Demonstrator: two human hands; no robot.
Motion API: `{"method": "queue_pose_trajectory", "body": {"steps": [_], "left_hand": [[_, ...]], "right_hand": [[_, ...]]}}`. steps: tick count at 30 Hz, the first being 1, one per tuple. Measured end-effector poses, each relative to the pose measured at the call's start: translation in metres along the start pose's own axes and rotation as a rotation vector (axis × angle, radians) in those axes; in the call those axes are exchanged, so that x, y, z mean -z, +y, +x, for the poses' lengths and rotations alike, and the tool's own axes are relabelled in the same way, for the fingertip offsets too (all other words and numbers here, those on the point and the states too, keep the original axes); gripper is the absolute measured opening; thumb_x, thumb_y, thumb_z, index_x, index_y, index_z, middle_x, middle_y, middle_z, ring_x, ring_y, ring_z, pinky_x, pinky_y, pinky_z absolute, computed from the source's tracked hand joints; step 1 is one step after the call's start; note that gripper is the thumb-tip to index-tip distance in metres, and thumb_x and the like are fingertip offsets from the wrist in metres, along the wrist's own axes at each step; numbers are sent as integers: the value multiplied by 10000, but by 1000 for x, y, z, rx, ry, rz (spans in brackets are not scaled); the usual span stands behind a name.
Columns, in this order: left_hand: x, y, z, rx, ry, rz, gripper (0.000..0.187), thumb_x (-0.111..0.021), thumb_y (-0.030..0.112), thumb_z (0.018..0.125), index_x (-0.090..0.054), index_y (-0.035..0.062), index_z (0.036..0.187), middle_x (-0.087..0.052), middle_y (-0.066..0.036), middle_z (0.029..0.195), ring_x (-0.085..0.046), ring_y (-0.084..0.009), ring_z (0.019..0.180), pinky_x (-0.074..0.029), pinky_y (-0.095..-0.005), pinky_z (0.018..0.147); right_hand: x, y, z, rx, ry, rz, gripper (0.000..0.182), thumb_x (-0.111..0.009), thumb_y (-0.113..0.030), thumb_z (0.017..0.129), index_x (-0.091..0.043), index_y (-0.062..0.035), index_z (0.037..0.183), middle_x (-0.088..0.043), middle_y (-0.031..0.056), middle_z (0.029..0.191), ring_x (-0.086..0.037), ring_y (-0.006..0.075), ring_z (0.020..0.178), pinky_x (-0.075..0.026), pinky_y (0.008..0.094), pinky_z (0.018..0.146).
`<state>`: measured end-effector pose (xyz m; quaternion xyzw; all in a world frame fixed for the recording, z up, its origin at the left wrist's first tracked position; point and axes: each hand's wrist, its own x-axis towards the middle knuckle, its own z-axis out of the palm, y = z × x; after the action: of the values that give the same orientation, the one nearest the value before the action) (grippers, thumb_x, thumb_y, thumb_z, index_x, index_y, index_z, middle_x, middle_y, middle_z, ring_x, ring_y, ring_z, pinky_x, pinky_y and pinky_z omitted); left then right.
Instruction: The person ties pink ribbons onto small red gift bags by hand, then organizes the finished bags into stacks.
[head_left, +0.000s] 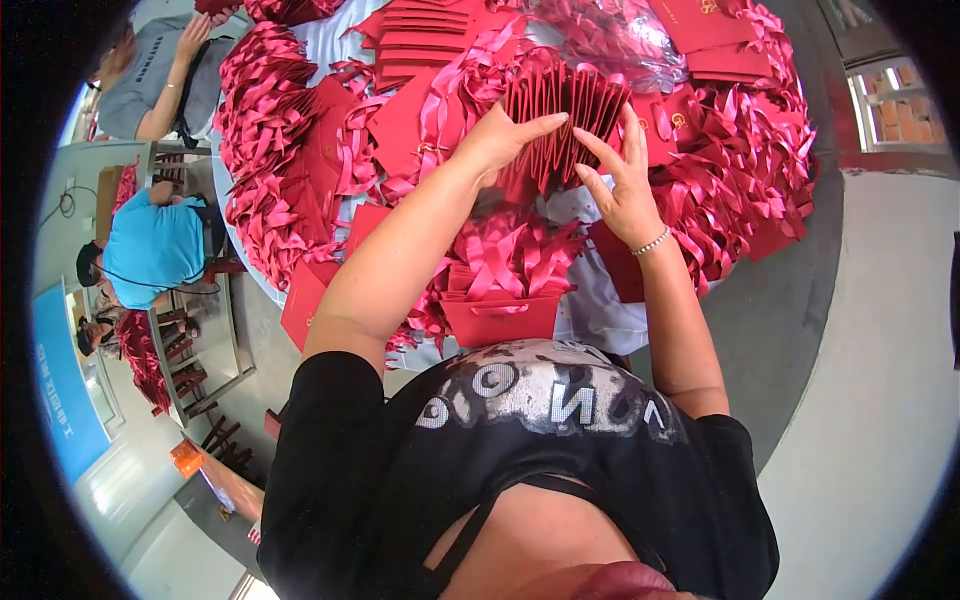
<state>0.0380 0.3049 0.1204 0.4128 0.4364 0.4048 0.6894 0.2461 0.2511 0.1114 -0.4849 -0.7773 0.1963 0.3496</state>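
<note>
A bundle of red paper gift bags (pixel 560 115) stands on edge, fanned like pages, between my two hands. My left hand (pixel 495 145) grips its left side, with the thumb stretched along the near edges. On the right side, my right hand (pixel 625 185) holds the bundle with its fingers partly spread. A beaded bracelet (pixel 652 241) circles my right wrist. Nearer to my body, a group of red bags with pink ribbon handles (pixel 500 315) sits on the table. The far ends of my left fingers are hidden behind the bundle.
The round table has a white cloth (pixel 590 335). Ribboned bags heap along its left (pixel 265 150) and right (pixel 735 180) sides. Clear plastic wrap (pixel 640 45) lies at the back. One person in grey (pixel 165 75) handles red items; another wears blue (pixel 155 245).
</note>
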Motion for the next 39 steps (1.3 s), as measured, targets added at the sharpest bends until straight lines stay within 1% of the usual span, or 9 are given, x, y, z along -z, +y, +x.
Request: {"method": "queue_pose_trajectory", "body": {"steps": [8,10,11,16,17,20,25,31,39], "left_hand": [[12,-8,1,3,-73,-64,496,-758,141,860,-566,61,1310,-669,-76,1198,-668,-179,1042,-543,-340,918],[17,-8,3,76,-78,-120,506,-785,118,816,-585,66,1277,-679,-62,1158,-664,-169,1040,-524,-334,942],[19,-7,3,114,-79,-148,512,-799,106,794,-594,68,1261,-684,-55,1137,-662,-164,1038,-514,-331,954],[20,-7,1,113,-81,-130,464,-770,94,815,-596,66,1243,-689,-61,1107,-681,-172,979,-550,-336,895],[21,-8,3,104,-89,-131,446,-764,95,825,-598,65,1238,-691,-61,1098,-684,-176,973,-560,-336,879],[18,-8,2,94,-87,-139,430,-766,92,831,-599,67,1226,-686,-54,1090,-682,-166,963,-571,-324,849],[20,-7,3,31,-81,-77,446,-778,94,826,-594,75,1232,-679,-44,1105,-673,-151,976,-558,-316,871],[18,-1,-2,37,-100,-110,459,-785,124,828,-593,72,1243,-679,-46,1108,-670,-153,982,-551,-328,891],[21,-1,-3,37,-102,-99,485,-782,128,836,-577,67,1271,-676,-60,1140,-672,-168,1009,-549,-338,903]], "right_hand": [[1,4,-2,-25,16,13,431,-692,-251,893,-624,-226,1318,-204,232,1593,-216,424,1465,-182,505,1198],[0,4,-3,-33,20,4,427,-698,-266,890,-628,-217,1308,-212,235,1591,-238,425,1459,-206,503,1189],[0,4,-2,-36,36,14,438,-718,-285,871,-634,-199,1292,-221,238,1587,-260,426,1448,-227,508,1177],[-2,-9,1,-52,127,-21,552,-821,-378,759,-651,-111,1211,-291,261,1553,-383,437,1376,-337,518,1100],[-4,-11,3,-8,183,-78,585,-862,-370,707,-650,-66,1160,-340,283,1519,-445,444,1322,-388,501,1059],[-11,-10,4,-17,250,-80,548,-868,-323,708,-647,-40,1122,-365,299,1496,-476,449,1294,-423,476,1033],[-12,-13,4,-46,255,-50,447,-833,-220,758,-637,-12,1102,-370,313,1491,-435,465,1334,-402,486,1068],[-13,-12,3,-38,253,-43,440,-825,-207,769,-634,-8,1112,-361,309,1498,-394,462,1370,-380,487,1091],[-14,-10,2,-53,249,-19,438,-817,-194,775,-632,-11,1127,-353,313,1502,-387,461,1377,-364,486,1104]]}}
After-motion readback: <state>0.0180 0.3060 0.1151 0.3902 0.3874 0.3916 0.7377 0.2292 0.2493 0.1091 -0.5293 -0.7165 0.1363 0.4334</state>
